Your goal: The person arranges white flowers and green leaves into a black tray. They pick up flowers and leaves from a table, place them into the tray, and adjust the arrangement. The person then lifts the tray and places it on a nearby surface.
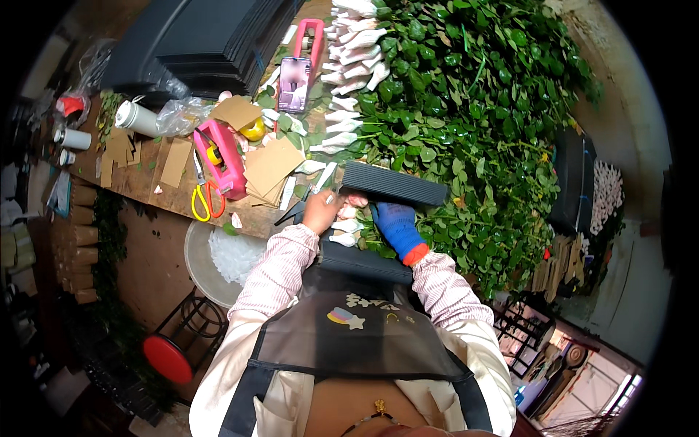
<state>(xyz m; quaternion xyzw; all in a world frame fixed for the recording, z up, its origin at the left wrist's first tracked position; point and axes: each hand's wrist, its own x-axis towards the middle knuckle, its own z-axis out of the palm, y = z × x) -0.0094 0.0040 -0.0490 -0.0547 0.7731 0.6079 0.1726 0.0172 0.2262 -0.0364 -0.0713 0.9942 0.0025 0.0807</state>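
Flower-packing workshop, judging by wooden bench [149, 156]: leafy stems [451, 131] with white-sleeved flower heads [364, 54] heaped across its right side; stack of dark sheets [211, 51] at its far left; pink tape dispenser [227, 175], scissors [202, 180], cardboard pieces [273, 171] on its left half; tub [191, 251] beside its near edge.
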